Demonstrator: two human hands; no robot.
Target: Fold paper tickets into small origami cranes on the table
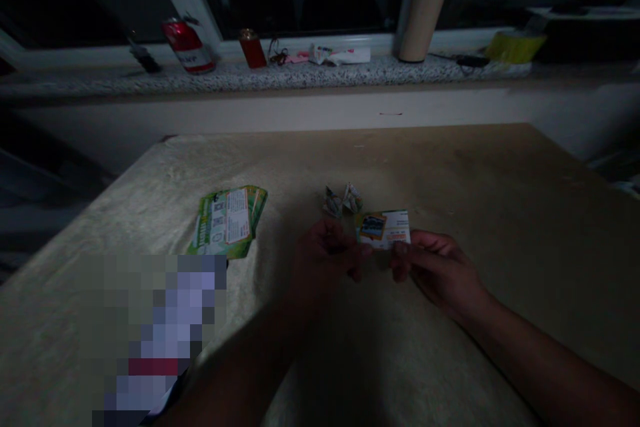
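Observation:
A small printed card [384, 229] with a dark picture on its left half is held up over the table between my two hands. My left hand [330, 253] pinches its lower left corner. At the lower right corner, the thumb and fingers of my right hand [435, 257] are closed on the same card. Just beyond my left hand, two small folded paper pieces [343, 200] stand side by side. A fanned stack of green printed leaflets [227, 220] lies on the left of the table.
The table [450, 167] has a pale cloth-like surface. A blurred-out object [175, 327] lies at the lower left. On the granite sill [350, 73] stand a red can [187, 47], a red bottle [253, 49], a cardboard tube [425, 7] and a yellow item [515, 47].

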